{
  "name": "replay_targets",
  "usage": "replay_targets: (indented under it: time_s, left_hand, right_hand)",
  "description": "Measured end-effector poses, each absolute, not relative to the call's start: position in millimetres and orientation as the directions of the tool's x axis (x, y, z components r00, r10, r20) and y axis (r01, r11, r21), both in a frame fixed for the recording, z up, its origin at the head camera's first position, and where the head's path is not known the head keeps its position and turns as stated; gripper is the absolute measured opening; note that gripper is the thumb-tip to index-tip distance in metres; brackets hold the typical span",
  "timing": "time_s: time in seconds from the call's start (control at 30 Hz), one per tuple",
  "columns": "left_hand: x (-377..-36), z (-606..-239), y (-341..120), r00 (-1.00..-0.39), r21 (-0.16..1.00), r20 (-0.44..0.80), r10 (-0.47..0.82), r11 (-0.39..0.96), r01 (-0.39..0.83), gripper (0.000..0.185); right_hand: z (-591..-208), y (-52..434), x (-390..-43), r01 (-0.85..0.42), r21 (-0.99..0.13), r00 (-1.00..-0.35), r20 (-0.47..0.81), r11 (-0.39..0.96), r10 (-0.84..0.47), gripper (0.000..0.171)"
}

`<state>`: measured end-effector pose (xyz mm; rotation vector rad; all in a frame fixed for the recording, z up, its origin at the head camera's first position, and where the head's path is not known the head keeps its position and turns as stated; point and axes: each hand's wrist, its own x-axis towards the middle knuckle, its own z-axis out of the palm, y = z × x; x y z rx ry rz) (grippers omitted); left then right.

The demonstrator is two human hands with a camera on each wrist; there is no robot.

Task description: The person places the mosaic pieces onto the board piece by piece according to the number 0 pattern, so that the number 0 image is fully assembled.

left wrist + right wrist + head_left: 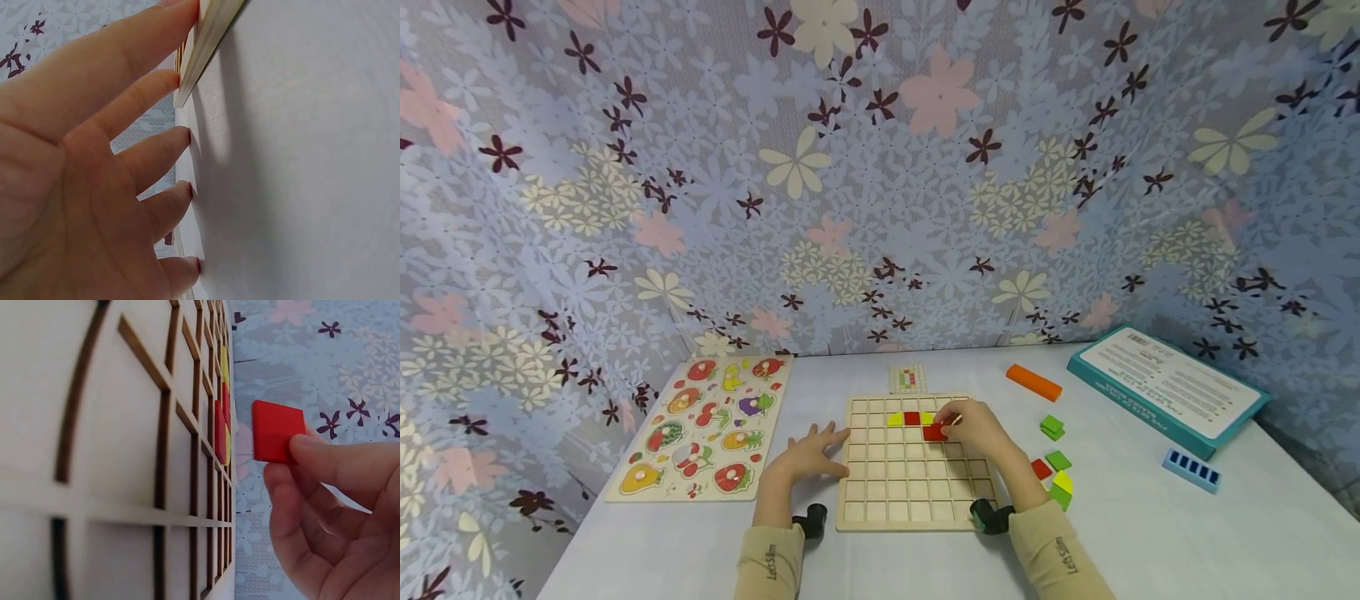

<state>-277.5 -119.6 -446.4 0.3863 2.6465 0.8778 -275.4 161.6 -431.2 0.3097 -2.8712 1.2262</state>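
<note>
My right hand (pixel 977 429) pinches a red square tile (pixel 278 431) between thumb and fingers, held above the wooden grid board (pixel 895 487). Set on the board's upper rows are a yellow rounded tile (pixel 896 419), a red square tile (pixel 912 418) and another yellow tile (pixel 928 416). One more red tile (pixel 933 432) sits just below them, partly behind the right hand's fingers. With fingers spread, my left hand (pixel 805 458) touches the board's left edge with thumb and index finger. Its other fingertips (pixel 182 190) rest on the white table.
Behind the board lies a small pattern card (pixel 908 379). Loose green tiles (pixel 1052 427) and a red tile (pixel 1041 469) lie to the right, near an orange bar (pixel 1033 382), a teal box (pixel 1168 387) and a blue slotted piece (pixel 1192 471). A fruit puzzle board (pixel 700 429) lies left.
</note>
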Motion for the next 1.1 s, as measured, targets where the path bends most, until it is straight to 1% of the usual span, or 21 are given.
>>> replay_targets:
  time_s: [0.23,0.47,0.57,0.8,1.1]
  left_hand:
    - [-277.5,-447.9,-119.4,-0.910,0.614,-0.218,0.354,0.774,0.154,0.069]
    - [-277.8,-449.8,-120.0,-0.908,0.622,-0.218,0.358,0.768,0.153,0.069]
    - [-277.7,-449.4,-119.8,-0.908,0.624,-0.215,0.359,0.766,0.155,0.069]
    - [-276.9,-446.3,-118.4,-0.908,0.620,-0.218,0.357,0.769,0.154,0.070]
    - [-276.9,-445.3,-118.4,-0.911,0.606,-0.221,0.348,0.781,0.151,0.070]
  right_hand:
    - [-436.3,160.5,-274.5,-0.178,-0.741,-0.971,0.025,0.648,-0.239,0.017]
    - [-441.8,160.9,-274.5,-0.231,-0.730,-0.951,0.030,0.643,-0.307,0.014]
    - [-442.5,160.9,-274.3,-0.240,-0.711,-0.950,0.032,0.660,-0.311,0.014]
    - [-441.9,160.8,-272.5,-0.218,-0.683,-0.959,0.018,0.697,-0.282,0.013]
    - [-440.5,160.4,-272.4,-0.230,-0.644,-0.953,-0.002,0.730,-0.302,0.014]
